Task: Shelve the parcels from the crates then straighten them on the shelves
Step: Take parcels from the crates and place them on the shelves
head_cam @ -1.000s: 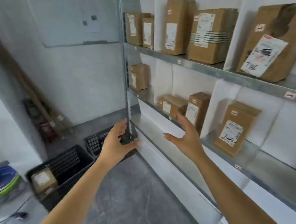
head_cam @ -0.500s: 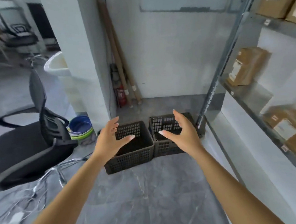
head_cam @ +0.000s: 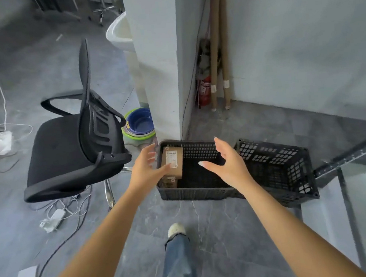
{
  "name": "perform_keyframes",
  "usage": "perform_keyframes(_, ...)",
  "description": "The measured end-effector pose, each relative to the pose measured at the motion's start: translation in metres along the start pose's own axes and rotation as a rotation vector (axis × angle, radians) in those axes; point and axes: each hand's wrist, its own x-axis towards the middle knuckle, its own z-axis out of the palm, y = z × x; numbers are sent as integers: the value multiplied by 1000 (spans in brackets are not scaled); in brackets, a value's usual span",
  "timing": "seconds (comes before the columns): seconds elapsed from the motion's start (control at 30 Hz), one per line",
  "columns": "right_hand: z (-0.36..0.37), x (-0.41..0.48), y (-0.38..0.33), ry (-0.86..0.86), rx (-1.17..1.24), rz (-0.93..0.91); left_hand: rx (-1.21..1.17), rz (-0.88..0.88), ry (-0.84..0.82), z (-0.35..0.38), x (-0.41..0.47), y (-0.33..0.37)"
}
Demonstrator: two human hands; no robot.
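Both hands are hovering spread and empty above the left crate [head_cam: 192, 192] on the floor. The left hand [head_cam: 145, 168] is overlapping the brown parcel [head_cam: 172, 162] lying at the crate's left end; the right hand [head_cam: 228, 164] is hanging over its bare middle.

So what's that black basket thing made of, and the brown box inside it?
The black crate looks like moulded plastic: matte, with a regular grid of holes in its walls. The brown parcel looks like plain cardboard, dull and tan, with a white paper label stuck on top. I can't tell what's inside it.
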Motion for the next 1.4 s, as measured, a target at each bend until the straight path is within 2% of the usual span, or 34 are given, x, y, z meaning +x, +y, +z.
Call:
perform_keyframes(0.27,85,151,93,-88,70,302,-108,-308,-7,58,169,-82)
perform_keyframes(0.5,173,272,224,-231,11,384,-38,-449,23,131,299,-210)
perform_keyframes(0.67,244,340,318,-268,8,388,13,-444,1,183,370,-317)
perform_keyframes(0.77,280,375,362,-234,36,400,49,-443,-21,209,402,-370)
perform_keyframes(0.93,328,410,427,-186,180,559,240,-375,22,237,439,-426)
perform_keyframes(1.07,340,412,446,-164,292,575,279,-352,65,248,442,-433)
perform_keyframes(1.17,318,398,438,-187,296,533,297,-373,56,245,430,-416)
perform_keyframes(1.27,278,378,407,-166,276,498,284,-386,-24,228,411,-381)
perform_keyframes(1.4,221,348,337,-98,259,458,88,-298,-67,188,379,-317)
